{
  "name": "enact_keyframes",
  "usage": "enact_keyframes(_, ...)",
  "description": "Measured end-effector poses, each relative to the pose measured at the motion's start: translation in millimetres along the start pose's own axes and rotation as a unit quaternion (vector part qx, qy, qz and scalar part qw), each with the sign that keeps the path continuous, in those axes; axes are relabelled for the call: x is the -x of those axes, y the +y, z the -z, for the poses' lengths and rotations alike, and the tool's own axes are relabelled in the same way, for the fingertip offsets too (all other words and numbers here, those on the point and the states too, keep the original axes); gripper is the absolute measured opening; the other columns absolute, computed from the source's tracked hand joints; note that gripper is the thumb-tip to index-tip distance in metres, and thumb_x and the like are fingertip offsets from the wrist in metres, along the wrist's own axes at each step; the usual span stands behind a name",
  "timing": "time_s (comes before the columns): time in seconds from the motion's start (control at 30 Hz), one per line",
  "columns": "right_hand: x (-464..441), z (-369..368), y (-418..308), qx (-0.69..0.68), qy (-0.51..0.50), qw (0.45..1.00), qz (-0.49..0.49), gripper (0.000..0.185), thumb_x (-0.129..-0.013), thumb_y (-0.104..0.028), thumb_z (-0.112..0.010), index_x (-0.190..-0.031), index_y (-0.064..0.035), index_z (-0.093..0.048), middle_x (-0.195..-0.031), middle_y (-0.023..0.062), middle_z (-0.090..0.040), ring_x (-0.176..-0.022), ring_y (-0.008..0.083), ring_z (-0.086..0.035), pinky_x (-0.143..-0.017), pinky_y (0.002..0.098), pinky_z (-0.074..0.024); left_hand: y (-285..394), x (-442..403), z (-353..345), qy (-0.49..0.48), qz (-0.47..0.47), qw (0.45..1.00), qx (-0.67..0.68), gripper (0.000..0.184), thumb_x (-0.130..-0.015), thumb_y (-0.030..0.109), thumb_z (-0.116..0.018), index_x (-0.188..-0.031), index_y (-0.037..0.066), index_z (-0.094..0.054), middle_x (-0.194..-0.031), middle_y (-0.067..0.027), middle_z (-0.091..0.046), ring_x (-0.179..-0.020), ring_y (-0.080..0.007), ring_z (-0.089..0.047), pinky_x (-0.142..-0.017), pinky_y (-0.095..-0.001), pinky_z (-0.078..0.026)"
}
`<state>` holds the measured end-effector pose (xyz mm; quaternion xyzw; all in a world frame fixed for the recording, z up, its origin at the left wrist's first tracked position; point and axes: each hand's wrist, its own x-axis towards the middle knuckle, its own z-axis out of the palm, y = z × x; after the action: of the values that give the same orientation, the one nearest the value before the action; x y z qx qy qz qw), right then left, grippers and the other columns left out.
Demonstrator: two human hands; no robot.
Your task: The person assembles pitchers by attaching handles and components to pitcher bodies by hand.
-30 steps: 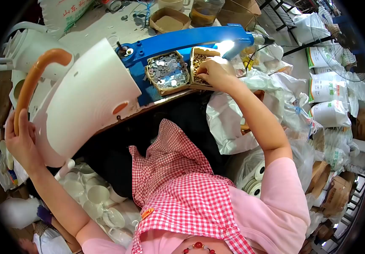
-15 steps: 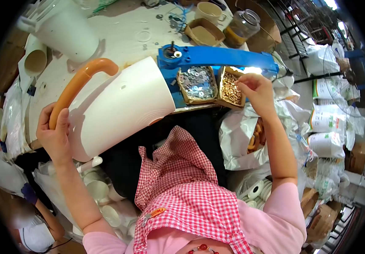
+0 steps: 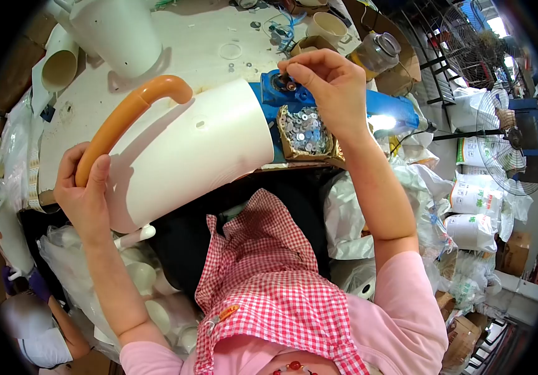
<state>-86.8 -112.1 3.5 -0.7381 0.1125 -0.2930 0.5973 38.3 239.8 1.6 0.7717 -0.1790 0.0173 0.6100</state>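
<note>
At the bottom of the frame, nearest, lies the red-checked apron (image 3: 262, 275). Left of centre, the left hand (image 3: 86, 187) wraps around the lower end of an orange handle (image 3: 109, 134), which curves alongside a white vessel (image 3: 203, 153) lying on its side at the table edge; the hand hides whether that end is joined. Right of centre, a box of washers (image 3: 306, 130) sits just below the right hand (image 3: 334, 87). That hand has thumb and forefinger drawn together over the left end of a blue machine (image 3: 384, 103); whether they pinch a small part, I cannot tell. The step in hand looks like setting a fastener at the machine's post, with the vessel kept close by. The next move seems to call for exact fingertip placement and a steady left grip. Farther off, a jar (image 3: 378, 51) and a cup (image 3: 328, 26) stand at upper centre-right, and a fan (image 3: 503, 140) at the right.
</note>
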Motion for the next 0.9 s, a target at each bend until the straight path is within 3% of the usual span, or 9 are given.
enact_keyframes(0.3,-5.0,-1.9,10.9,-0.005,0.002,1.000,0.019,0.015,-0.085,-0.006,-0.078,-0.094,0.0030,-0.072,-0.086,0.0073,-0.074,-0.078,0.0102,-0.069,-0.073,0.0234,-0.0562,-0.6,1.2,-3.8,-0.013,-0.015,1.000,0.002,0.031,-0.087,0.019,-0.081,-0.107,0.001,-0.066,-0.082,0.0040,-0.060,-0.067,-0.0025,-0.048,-0.059,-0.0152,-0.035)
enact_keyframes(0.5,3.6,-4.7,11.7,-0.028,0.000,0.999,0.021,0.014,-0.088,-0.003,-0.074,-0.100,0.0030,-0.069,-0.094,0.0090,-0.074,-0.087,0.0130,-0.070,-0.082,0.0251,-0.0552,-1.6,0.4,-2.4,-0.013,-0.006,1.000,-0.006,0.030,-0.087,0.019,-0.081,-0.107,0.001,-0.066,-0.080,0.0048,-0.059,-0.065,-0.0014,-0.047,-0.058,-0.0148,-0.033)
enact_keyframes(0.57,12.1,-6.1,9.6,0.034,0.059,0.995,0.070,0.016,-0.086,-0.005,-0.076,-0.099,0.0021,-0.071,-0.088,0.0063,-0.074,-0.080,0.0110,-0.069,-0.076,0.0246,-0.0559,-1.7,0.8,-2.6,-0.016,-0.007,1.000,-0.009,0.030,-0.087,0.019,-0.081,-0.107,0.001,-0.066,-0.080,0.0048,-0.059,-0.065,-0.0013,-0.046,-0.057,-0.0149,-0.033)
enact_keyframes(0.7,61.4,15.9,17.2,0.037,0.098,0.992,0.075,0.015,-0.085,-0.005,-0.076,-0.097,0.0009,-0.072,-0.090,0.0065,-0.074,-0.080,0.0118,-0.069,-0.074,0.0258,-0.0551,-4.2,1.0,0.1,0.001,-0.011,1.000,0.000,0.031,-0.087,0.019,-0.081,-0.108,0.001,-0.067,-0.079,0.0049,-0.059,-0.063,-0.0016,-0.046,-0.056,-0.0149,-0.033)
enact_keyframes(0.77,79.7,23.8,30.2,0.193,-0.018,0.979,-0.064,0.013,-0.084,-0.008,-0.075,-0.094,-0.0010,-0.073,-0.092,0.0095,-0.073,-0.078,0.0162,-0.070,-0.072,0.0291,-0.0546,-5.8,1.8,2.6,0.010,-0.009,1.000,0.000,0.031,-0.087,0.020,-0.081,-0.108,0.001,-0.067,-0.078,0.0048,-0.059,-0.063,-0.0018,-0.046,-0.055,-0.0148,-0.033)
enact_keyframes(0.83,78.1,26.4,51.2,0.316,-0.085,0.940,-0.091,0.013,-0.086,-0.009,-0.071,-0.096,-0.0015,-0.073,-0.092,0.0082,-0.072,-0.077,0.0148,-0.066,-0.071,0.0275,-0.0528,-5.2,0.8,3.6,0.016,-0.003,1.000,-0.001,0.032,-0.087,0.020,-0.081,-0.108,0.001,-0.067,-0.076,0.0040,-0.058,-0.061,-0.0021,-0.046,-0.055,-0.0145,-0.033)
enact_keyframes(0.87,76.6,28.3,70.2,0.331,-0.090,0.937,-0.070,0.015,-0.085,-0.012,-0.070,-0.097,-0.0030,-0.073,-0.092,0.0104,-0.071,-0.076,0.0206,-0.067,-0.071,0.0305,-0.0532,-4.7,0.9,1.7,0.014,-0.003,1.000,-0.003,0.032,-0.087,0.020,-0.081,-0.108,0.001,-0.067,-0.076,0.0040,-0.058,-0.061,-0.0021,-0.046,-0.055,-0.0145,-0.033)
enact_keyframes(0.9,73.4,29.3,82.7,0.329,-0.089,0.938,-0.071,0.015,-0.085,-0.012,-0.070,-0.097,-0.0030,-0.073,-0.092,0.0104,-0.071,-0.076,0.0206,-0.067,-0.071,0.0305,-0.0532,-3.6,1.3,-0.1,0.018,-0.001,1.000,0.000,0.032,-0.087,0.020,-0.081,-0.108,0.001,-0.067,-0.075,0.0037,-0.058,-0.061,-0.0022,-0.046,-0.055,-0.0146,-0.033)
